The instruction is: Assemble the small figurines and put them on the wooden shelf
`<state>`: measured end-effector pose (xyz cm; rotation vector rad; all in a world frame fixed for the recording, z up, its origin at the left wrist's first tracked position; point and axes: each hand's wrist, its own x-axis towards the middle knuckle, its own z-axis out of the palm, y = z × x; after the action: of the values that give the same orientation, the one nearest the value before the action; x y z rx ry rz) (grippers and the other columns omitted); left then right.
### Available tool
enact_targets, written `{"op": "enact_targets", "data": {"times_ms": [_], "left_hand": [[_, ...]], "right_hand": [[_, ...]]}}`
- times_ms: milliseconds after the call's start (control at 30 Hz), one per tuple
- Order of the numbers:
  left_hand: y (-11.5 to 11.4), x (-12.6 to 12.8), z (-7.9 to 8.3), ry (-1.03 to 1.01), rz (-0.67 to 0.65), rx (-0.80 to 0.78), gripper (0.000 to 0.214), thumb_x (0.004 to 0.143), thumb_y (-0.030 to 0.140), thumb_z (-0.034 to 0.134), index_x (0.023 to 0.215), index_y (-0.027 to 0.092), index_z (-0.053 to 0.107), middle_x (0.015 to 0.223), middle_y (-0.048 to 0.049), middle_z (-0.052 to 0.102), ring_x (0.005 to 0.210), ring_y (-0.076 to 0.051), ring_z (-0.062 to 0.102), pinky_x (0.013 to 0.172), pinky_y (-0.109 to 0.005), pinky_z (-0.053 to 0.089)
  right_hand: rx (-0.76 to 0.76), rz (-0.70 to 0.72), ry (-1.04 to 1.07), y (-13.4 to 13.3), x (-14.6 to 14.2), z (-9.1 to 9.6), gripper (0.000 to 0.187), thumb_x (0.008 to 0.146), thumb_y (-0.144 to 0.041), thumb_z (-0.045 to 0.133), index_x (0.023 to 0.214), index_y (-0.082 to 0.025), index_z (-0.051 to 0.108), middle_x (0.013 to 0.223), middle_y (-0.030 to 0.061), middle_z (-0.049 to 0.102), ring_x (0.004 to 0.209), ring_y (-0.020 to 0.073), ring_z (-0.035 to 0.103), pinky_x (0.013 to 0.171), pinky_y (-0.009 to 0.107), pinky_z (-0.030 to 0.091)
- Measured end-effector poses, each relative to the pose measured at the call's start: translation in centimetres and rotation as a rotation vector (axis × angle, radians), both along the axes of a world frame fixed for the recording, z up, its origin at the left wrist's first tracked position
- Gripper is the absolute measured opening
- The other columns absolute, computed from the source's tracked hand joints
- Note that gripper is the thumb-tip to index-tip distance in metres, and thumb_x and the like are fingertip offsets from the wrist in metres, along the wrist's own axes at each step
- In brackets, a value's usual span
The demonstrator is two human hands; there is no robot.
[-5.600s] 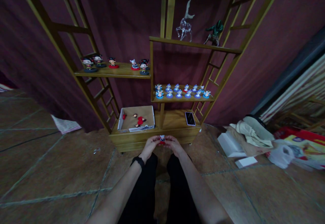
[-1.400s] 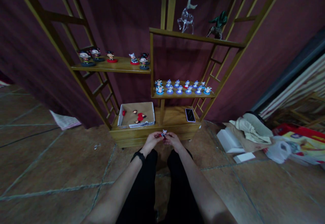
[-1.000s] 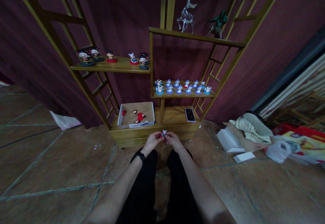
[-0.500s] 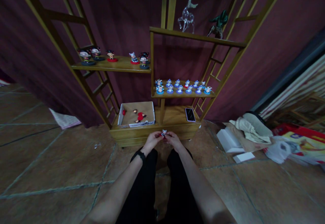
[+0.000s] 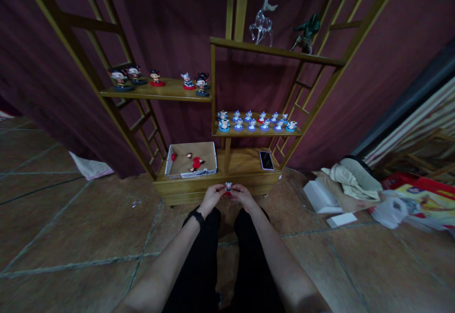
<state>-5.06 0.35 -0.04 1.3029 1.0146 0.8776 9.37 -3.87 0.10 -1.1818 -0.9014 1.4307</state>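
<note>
Between my two hands is a small figurine (image 5: 228,187) with a pale, eared head and a red base, held upright in front of the shelf's lower edge. My left hand (image 5: 213,194) pinches it from the left, and my right hand (image 5: 242,193) grips it from the right. Fingers cover part of its base. Just beyond my left hand, an open cardboard box (image 5: 181,174) holds several dark-haired figurine pieces (image 5: 189,155) and red round bases (image 5: 196,162). A similar pale figurine on a red base (image 5: 187,81) stands on the upper left shelf.
Several small blue and purple figurines (image 5: 251,124) stand in two rows on the middle shelf (image 5: 256,133). A phone (image 5: 266,160) lies on the bottom board. Above are a clear deer figure (image 5: 262,24) and a dark green statue (image 5: 306,33). White boxes (image 5: 322,197) and bags lie right.
The figurine has turned slightly between my fingers and shifted a little left, so its front and red base show more. Both hands stay in nearly the same place.
</note>
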Motion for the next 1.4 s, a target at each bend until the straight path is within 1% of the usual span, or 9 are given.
{"op": "enact_targets", "data": {"times_ms": [200,333,433,567,667,767,867,1100,1400], "left_hand": [[0.0,0.0,-0.1,-0.02,0.009,0.002,0.026,0.064,0.034,0.066,0.08,0.013,0.067,0.068,-0.0039,0.065,0.057,-0.012,0.053,0.052,-0.021,0.039],[0.0,0.0,0.0,-0.054,0.001,0.015,0.027,0.062,0.028,0.067,0.085,0.012,0.066,0.074,-0.0055,0.066,0.063,-0.013,0.056,0.053,-0.021,0.039],[0.0,0.1,-0.1,-0.087,0.018,0.01,0.031,0.06,0.024,0.069,0.088,0.013,0.065,0.079,-0.0063,0.067,0.067,-0.014,0.058,0.055,-0.021,0.04],[0.1,0.2,-0.4,-0.123,0.073,0.004,0.041,0.058,0.02,0.07,0.097,0.013,0.061,0.075,-0.0037,0.064,0.065,-0.012,0.058,0.055,-0.021,0.041],[0.1,0.1,-0.5,-0.14,0.08,0.004,0.045,0.057,0.018,0.069,0.101,0.014,0.059,0.075,-0.0025,0.064,0.066,-0.012,0.058,0.059,-0.022,0.043],[0.1,0.1,-0.5,-0.155,0.059,0.008,0.042,0.057,0.017,0.069,0.098,0.014,0.06,0.078,-0.0034,0.065,0.071,-0.014,0.06,0.065,-0.025,0.046],[0.1,0.1,-0.6,-0.16,0.047,0.028,0.037,0.057,0.016,0.07,0.093,0.013,0.062,0.077,-0.0039,0.066,0.071,-0.014,0.06,0.069,-0.027,0.046],[0.5,0.2,-1.0,-0.163,0.032,0.064,0.035,0.054,0.013,0.07,0.089,0.013,0.063,0.076,-0.0039,0.067,0.069,-0.015,0.061,0.07,-0.029,0.048],[0.2,0.2,-0.7,-0.162,0.038,0.038,0.034,0.056,0.016,0.07,0.089,0.013,0.063,0.08,-0.0054,0.068,0.074,-0.015,0.062,0.073,-0.029,0.047]], "right_hand": [[-0.003,0.006,-0.006,0.3,0.1,-0.3,0.026,0.059,-0.034,0.07,0.078,-0.019,0.059,0.084,0.0021,0.066,0.079,0.0166,0.063,0.067,0.029,0.049],[0.012,-0.012,0.019,0.2,0.1,-0.3,0.027,0.06,-0.032,0.07,0.081,-0.019,0.059,0.087,0.0025,0.066,0.08,0.0161,0.063,0.069,0.03,0.049],[0.026,-0.012,0.016,0.1,0.1,-0.2,0.027,0.06,-0.031,0.069,0.083,-0.019,0.059,0.089,0.0029,0.066,0.081,0.0163,0.062,0.07,0.03,0.049],[0.008,-0.026,0.021,0.1,0.1,0.0,0.031,0.059,-0.029,0.07,0.087,-0.021,0.059,0.09,0.002,0.066,0.081,0.0165,0.062,0.07,0.032,0.05],[0.015,-0.062,0.036,0.1,0.2,0.0,0.035,0.058,-0.027,0.07,0.091,-0.023,0.058,0.093,0.0011,0.065,0.081,0.016,0.062,0.071,0.032,0.05],[0.011,-0.052,0.047,0.2,0.2,-0.1,0.035,0.058,-0.026,0.07,0.091,-0.023,0.058,0.095,0.0014,0.065,0.082,0.0162,0.062,0.073,0.032,0.05],[0.019,-0.036,0.049,0.2,0.3,-0.1,0.032,0.058,-0.025,0.069,0.088,-0.022,0.059,0.092,0.0014,0.065,0.083,0.0167,0.061,0.074,0.032,0.049],[0.058,-0.027,0.079,0.1,0.4,0.1,0.033,0.057,-0.024,0.07,0.089,-0.022,0.06,0.09,0.0011,0.065,0.084,0.0167,0.061,0.076,0.031,0.048],[0.049,-0.028,0.107,0.1,0.4,-0.1,0.035,0.055,-0.029,0.073,0.088,-0.02,0.062,0.09,0.0032,0.066,0.083,0.0179,0.062,0.077,0.035,0.048]]}}
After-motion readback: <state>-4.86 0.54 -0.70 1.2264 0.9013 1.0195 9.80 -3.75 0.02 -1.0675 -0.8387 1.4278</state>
